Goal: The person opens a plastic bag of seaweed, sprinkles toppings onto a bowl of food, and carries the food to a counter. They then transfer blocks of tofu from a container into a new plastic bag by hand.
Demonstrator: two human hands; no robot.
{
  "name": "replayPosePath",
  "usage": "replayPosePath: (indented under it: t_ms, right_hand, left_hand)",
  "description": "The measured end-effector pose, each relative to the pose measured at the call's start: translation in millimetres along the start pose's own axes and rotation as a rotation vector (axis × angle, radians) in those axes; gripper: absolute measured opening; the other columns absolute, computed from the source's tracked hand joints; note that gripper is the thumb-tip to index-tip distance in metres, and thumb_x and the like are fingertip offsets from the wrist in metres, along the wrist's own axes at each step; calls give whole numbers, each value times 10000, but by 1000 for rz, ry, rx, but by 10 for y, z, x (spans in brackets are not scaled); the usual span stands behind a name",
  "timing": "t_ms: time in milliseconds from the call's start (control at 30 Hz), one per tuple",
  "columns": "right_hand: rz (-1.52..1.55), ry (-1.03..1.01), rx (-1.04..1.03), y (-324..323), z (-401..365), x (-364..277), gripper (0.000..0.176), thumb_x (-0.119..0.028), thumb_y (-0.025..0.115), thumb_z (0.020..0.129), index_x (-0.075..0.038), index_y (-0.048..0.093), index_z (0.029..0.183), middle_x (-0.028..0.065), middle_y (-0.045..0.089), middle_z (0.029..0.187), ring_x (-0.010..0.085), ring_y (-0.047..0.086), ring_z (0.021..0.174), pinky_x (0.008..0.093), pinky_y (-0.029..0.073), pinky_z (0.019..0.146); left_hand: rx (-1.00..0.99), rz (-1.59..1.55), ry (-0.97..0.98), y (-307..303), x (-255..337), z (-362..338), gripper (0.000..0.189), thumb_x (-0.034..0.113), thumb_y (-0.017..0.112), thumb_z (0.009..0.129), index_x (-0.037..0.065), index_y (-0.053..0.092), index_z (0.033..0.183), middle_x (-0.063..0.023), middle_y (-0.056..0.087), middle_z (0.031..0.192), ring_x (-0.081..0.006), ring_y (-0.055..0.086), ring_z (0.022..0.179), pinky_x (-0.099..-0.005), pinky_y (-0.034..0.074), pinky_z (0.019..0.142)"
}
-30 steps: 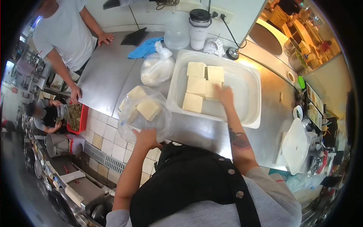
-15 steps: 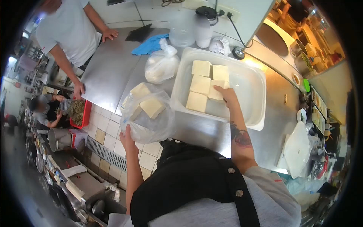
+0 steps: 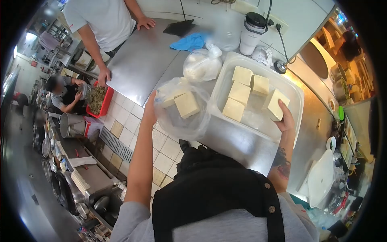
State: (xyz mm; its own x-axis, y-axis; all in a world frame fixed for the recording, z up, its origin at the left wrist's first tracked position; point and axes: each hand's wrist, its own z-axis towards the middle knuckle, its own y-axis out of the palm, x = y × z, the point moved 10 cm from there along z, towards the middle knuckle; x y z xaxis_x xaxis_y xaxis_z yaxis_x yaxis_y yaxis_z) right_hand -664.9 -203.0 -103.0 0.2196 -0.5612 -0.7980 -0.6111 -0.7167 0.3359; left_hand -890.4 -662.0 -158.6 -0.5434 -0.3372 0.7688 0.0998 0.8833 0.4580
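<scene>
My right hand [image 3: 286, 119] holds a pale tofu block [image 3: 277, 104] lifted above the white plastic tub [image 3: 299, 95]. Three more tofu blocks [image 3: 241, 92] lie in the tub's left half. My left hand [image 3: 150, 111] grips the side of a clear plastic bag [image 3: 181, 119] at the counter's edge; inside it are tofu blocks [image 3: 186, 105]. The bag stands just left of the tub.
A knotted white bag [image 3: 202, 66], a blue cloth [image 3: 189, 42], a clear jar [image 3: 228, 35] and a blender [image 3: 252, 29] stand behind on the steel counter [image 3: 139, 64]. One person leans on the counter's left end [image 3: 104, 76]; another crouches by a red crate [image 3: 101, 101]. A white board [image 3: 320, 178] lies at right.
My right hand has lifted one tofu block out of the tub and toward the right. My left hand slid up the bag's side. The view shifted left.
</scene>
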Motion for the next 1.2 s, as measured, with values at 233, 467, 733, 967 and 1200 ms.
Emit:
replayPosePath:
  t_ms: [233,467,733,967,1200]
  right_hand:
    - [13,-103,-251,1300,-382,-158,434,-233,648,814,4,513,1151,76,596,1054,163,579,965,308,483,795]
    - [-214,40,-717,3336,-539,851,516,-192,703,753,45,486,1157,107,582,1071,161,568,962,296,466,805]
    - [-1011,-90,-348,3549,-65,1624,857,-402,767,596,107,405,1182,261,558,1070,335,563,1008,350,441,847]
    - [-1163,-81,-391,3647,-39,1867,830,-411,741,632,116,401,1176,294,547,1080,359,552,1026,362,440,851]
    - [-1153,-427,-138,3634,-186,1686,722,-282,675,733,110,329,1231,294,473,1104,437,540,958,436,454,825]
  left_hand:
    - [234,598,-35,-154,236,-152,617,324,693,725,-29,488,1188,-152,559,1116,-250,588,914,-352,493,740]
    - [483,1008,217,-541,255,-594,286,70,566,675,-60,590,928,-148,636,783,-227,612,711,-330,480,643]
    - [390,718,272,-678,358,-625,256,76,522,719,-59,560,933,-197,607,826,-272,601,732,-352,463,659]
    - [367,724,326,-484,343,-888,220,45,492,738,-52,537,930,-160,583,788,-219,572,679,-329,456,630]
    - [204,388,340,-335,441,-816,221,4,423,796,-23,529,988,-59,579,833,-96,538,680,-224,446,566]
